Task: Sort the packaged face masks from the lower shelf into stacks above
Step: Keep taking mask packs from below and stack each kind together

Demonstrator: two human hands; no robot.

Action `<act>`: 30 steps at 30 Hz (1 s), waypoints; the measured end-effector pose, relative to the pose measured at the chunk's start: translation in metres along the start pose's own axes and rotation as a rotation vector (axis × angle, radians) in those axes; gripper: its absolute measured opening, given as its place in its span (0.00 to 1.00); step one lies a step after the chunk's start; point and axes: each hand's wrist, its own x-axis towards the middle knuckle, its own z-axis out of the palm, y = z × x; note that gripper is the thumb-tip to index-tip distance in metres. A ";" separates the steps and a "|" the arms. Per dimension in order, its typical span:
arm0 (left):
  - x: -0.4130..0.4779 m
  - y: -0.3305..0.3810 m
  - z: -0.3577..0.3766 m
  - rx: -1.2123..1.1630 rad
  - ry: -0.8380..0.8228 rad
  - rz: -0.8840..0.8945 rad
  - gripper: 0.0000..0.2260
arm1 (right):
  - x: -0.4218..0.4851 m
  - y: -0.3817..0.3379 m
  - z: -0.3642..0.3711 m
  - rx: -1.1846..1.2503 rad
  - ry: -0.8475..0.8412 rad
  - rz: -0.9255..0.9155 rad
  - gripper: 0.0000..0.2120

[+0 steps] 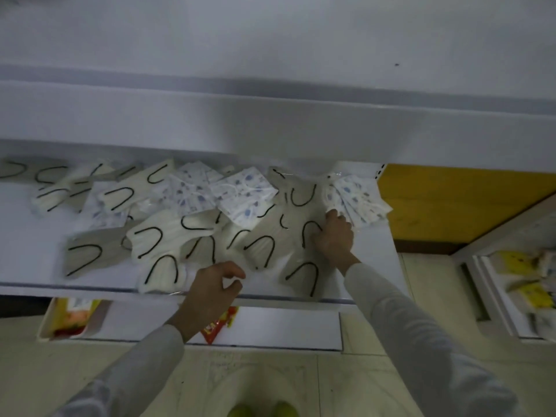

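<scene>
Several packaged face masks lie scattered on the white lower shelf (39,251). Some are cream with black ear loops (168,233), others white with a blue print (240,194). At the shelf's right end my right hand (335,236) grips a fanned bunch of blue-print masks (358,197), thumb side toward them. My left hand (215,290) hovers over the shelf's front edge with fingers loosely curled and thumb apart, holding nothing. The upper shelf's top is hidden behind its white front panel (270,124).
A yellow panel (451,200) stands right of the shelf. Below the shelf sits a white tray (270,326) with red and yellow packets (219,323). Another rack with yellow packs (523,284) is at far right. Tiled floor and my shoes (261,409) lie below.
</scene>
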 end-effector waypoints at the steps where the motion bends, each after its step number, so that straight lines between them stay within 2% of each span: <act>1: -0.001 -0.001 0.003 0.001 -0.014 -0.006 0.12 | -0.002 0.000 0.001 0.002 0.003 -0.015 0.24; 6: -0.001 -0.004 0.012 -0.001 -0.041 0.005 0.09 | -0.005 -0.001 -0.001 0.144 -0.013 0.020 0.20; 9: 0.002 -0.003 0.015 -0.009 -0.045 0.004 0.08 | -0.010 0.001 -0.007 0.325 -0.026 -0.016 0.05; 11: 0.005 -0.001 0.019 -0.064 -0.039 -0.026 0.07 | -0.017 0.004 -0.014 0.472 -0.048 -0.011 0.08; 13: 0.008 0.002 0.025 -0.214 -0.021 -0.100 0.05 | -0.030 0.005 -0.022 0.707 -0.114 0.029 0.07; 15: 0.009 0.013 0.028 -0.476 -0.016 -0.229 0.10 | -0.053 0.004 -0.026 0.946 -0.216 0.019 0.06; 16: 0.010 0.020 0.029 -0.612 -0.034 -0.279 0.13 | -0.066 0.005 -0.025 1.017 -0.274 -0.007 0.06; 18: 0.012 0.032 0.032 -0.797 -0.078 -0.291 0.13 | -0.091 0.005 -0.021 1.066 -0.383 -0.061 0.08; 20: 0.015 0.036 0.036 -0.881 -0.065 -0.303 0.11 | -0.109 0.004 -0.017 1.038 -0.469 -0.096 0.09; 22: 0.019 0.033 0.040 -0.856 0.020 -0.332 0.09 | -0.115 0.006 -0.014 0.903 -0.474 -0.116 0.06; 24: 0.020 0.025 0.040 -0.792 0.104 -0.368 0.06 | -0.107 0.018 -0.014 0.669 -0.328 -0.073 0.06; 27: 0.021 0.015 0.033 -0.744 0.147 -0.368 0.06 | -0.085 0.043 -0.011 0.202 -0.039 0.159 0.17; 30: 0.020 0.011 0.026 -0.730 0.156 -0.328 0.05 | -0.079 0.049 -0.001 0.000 0.016 0.321 0.28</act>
